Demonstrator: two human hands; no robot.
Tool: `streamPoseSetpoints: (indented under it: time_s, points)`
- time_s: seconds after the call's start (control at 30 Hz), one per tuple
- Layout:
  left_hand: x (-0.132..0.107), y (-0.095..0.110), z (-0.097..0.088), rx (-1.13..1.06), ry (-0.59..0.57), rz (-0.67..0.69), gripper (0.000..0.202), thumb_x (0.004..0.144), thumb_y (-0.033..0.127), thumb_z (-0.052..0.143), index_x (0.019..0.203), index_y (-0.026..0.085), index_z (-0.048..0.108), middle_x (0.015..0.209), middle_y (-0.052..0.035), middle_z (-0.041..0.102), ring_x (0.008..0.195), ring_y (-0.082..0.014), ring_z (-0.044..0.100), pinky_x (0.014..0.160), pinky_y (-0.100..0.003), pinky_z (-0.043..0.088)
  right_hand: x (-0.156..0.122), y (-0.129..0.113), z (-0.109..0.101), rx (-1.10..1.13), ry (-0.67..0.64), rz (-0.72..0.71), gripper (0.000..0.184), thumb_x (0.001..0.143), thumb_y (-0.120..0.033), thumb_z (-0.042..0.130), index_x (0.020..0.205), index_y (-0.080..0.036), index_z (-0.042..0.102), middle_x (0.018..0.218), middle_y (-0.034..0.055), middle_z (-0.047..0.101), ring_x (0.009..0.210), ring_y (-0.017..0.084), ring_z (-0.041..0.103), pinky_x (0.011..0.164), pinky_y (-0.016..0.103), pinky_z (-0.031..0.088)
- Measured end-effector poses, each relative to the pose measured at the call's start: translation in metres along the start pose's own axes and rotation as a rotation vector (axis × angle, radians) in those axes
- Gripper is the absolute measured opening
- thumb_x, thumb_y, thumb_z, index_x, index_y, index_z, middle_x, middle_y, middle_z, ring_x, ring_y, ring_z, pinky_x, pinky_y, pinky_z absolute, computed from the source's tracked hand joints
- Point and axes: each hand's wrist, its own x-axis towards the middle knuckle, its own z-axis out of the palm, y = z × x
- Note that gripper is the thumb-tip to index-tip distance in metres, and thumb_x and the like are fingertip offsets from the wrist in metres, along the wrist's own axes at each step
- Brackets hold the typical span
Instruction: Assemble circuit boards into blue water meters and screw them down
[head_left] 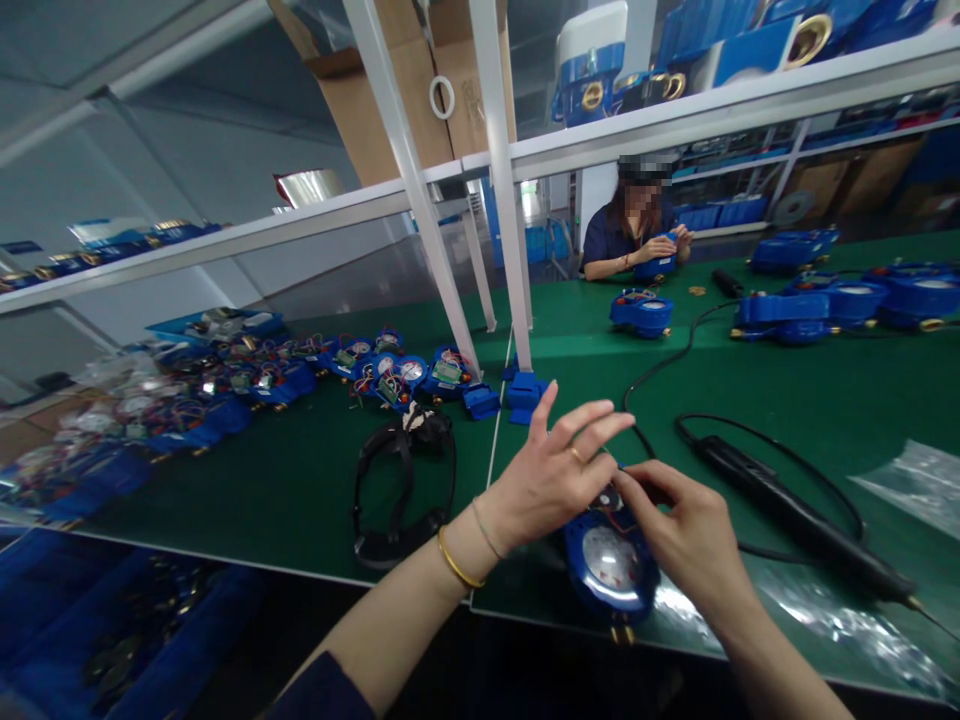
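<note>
A blue water meter [611, 565] with a round clear dial lies on the green bench in front of me, its brass fitting toward the near edge. Over its upper end reaches my left hand [555, 470]. Three of its fingers are raised and spread, while the index finger bends down to the meter; the thumb is hidden. My right hand [686, 520] comes in from the right, thumb and index finger pinched together at the same upper end. Whatever is between the fingertips is too small or covered to make out. Thin red wires show beside the dial.
A black corded electric screwdriver [802, 515] lies at right, near clear plastic bags [915, 485]. Left of my arm is a black strap harness [405, 490]. Open blue meters [390, 375] crowd the left bench. White posts [510, 200] rise mid-bench. Opposite, a co-worker [626, 235] holds a blue part.
</note>
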Motion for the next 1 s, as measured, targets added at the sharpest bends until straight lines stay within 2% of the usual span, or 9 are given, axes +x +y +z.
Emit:
streamPoseSetpoints:
  time_s: [0.07,0.13,0.23,0.33,0.4,0.57,0.67,0.87,1.0]
  points:
    - [-0.019,0.010,-0.002,0.003,0.116,0.094,0.019,0.095,0.010,0.054,0.102,0.023,0.065,0.126,-0.0012,0.068,0.124,-0.0162,0.054,0.128,-0.047,0.012,0.002,0.003,-0.001,0.049,-0.001,0.061,0.033,0.080,-0.047,0.062,0.070,-0.017,0.071,0.066,0.0039,0.068,0.059,0.016,0.059,0.056,0.026,0.044]
    - [-0.045,0.021,-0.006,-0.095,0.199,0.024,0.024,0.091,0.007,0.059,0.106,0.025,0.063,0.109,0.0010,0.072,0.109,-0.0143,0.059,0.122,-0.037,0.029,0.003,0.008,-0.002,0.105,0.012,0.112,0.037,0.078,-0.051,0.062,0.070,-0.016,0.071,0.065,0.0046,0.067,0.058,0.017,0.059,0.053,0.025,0.045]
    - [-0.085,0.033,-0.011,-0.455,0.237,-0.432,0.010,0.095,0.014,0.054,0.098,0.023,0.056,0.092,-0.0013,0.068,0.086,-0.0145,0.061,0.089,-0.030,0.051,0.003,0.016,-0.003,0.163,0.048,0.158,0.039,0.072,-0.054,0.067,0.071,-0.015,0.072,0.061,0.0039,0.064,0.057,0.017,0.057,0.051,0.025,0.046]
    - [-0.116,0.038,0.000,-0.743,-0.097,-0.941,0.006,0.098,0.021,0.048,0.094,0.019,0.051,0.083,-0.0010,0.059,0.067,-0.0120,0.056,0.062,-0.023,0.049,0.002,0.021,-0.001,0.199,0.069,0.194,0.038,0.068,-0.054,0.072,0.071,-0.016,0.072,0.060,0.0025,0.061,0.057,0.015,0.054,0.051,0.023,0.044]
    - [-0.128,0.042,0.014,-0.702,-0.351,-1.081,0.005,0.093,0.017,0.055,0.088,0.018,0.053,0.083,-0.0010,0.058,0.070,-0.0135,0.058,0.065,-0.024,0.049,0.001,0.023,0.002,0.233,0.082,0.234,0.038,0.066,-0.054,0.075,0.073,-0.017,0.072,0.062,0.0018,0.061,0.059,0.014,0.053,0.052,0.022,0.044]
    - [-0.125,0.044,0.031,-0.445,-0.409,-1.172,0.028,0.078,0.002,0.067,0.100,0.016,0.057,0.120,-0.0116,0.053,0.108,-0.0259,0.059,0.095,-0.039,0.049,-0.004,0.021,0.005,0.262,0.119,0.363,0.042,0.058,-0.057,0.080,0.076,-0.019,0.075,0.066,0.0013,0.064,0.065,0.014,0.055,0.057,0.020,0.047]
    - [-0.101,0.005,0.026,-0.358,-0.421,-1.169,0.034,0.076,0.009,0.076,0.106,0.013,0.059,0.116,-0.0132,0.057,0.109,-0.0303,0.060,0.098,-0.044,0.049,-0.006,0.024,0.003,0.234,0.134,0.403,0.046,0.055,-0.057,0.081,0.080,-0.020,0.077,0.074,0.0020,0.069,0.071,0.016,0.059,0.062,0.020,0.049]
    - [-0.045,-0.134,0.054,-0.272,-0.307,-1.276,0.030,0.092,0.026,0.066,0.120,0.014,0.061,0.133,-0.0113,0.057,0.123,-0.0285,0.055,0.103,-0.052,0.048,-0.005,0.027,0.001,0.224,0.166,0.472,0.052,0.048,-0.058,0.082,0.082,-0.019,0.078,0.076,0.0026,0.072,0.072,0.016,0.062,0.063,0.019,0.051]
    - [-0.043,-0.182,0.072,-0.407,-0.189,-1.411,0.032,0.095,0.034,0.064,0.122,0.017,0.061,0.125,-0.0103,0.062,0.111,-0.0245,0.063,0.093,-0.045,0.055,-0.004,0.017,0.000,0.231,0.174,0.543,0.057,0.043,-0.058,0.083,0.082,-0.018,0.079,0.080,0.0035,0.074,0.074,0.017,0.063,0.062,0.018,0.053]
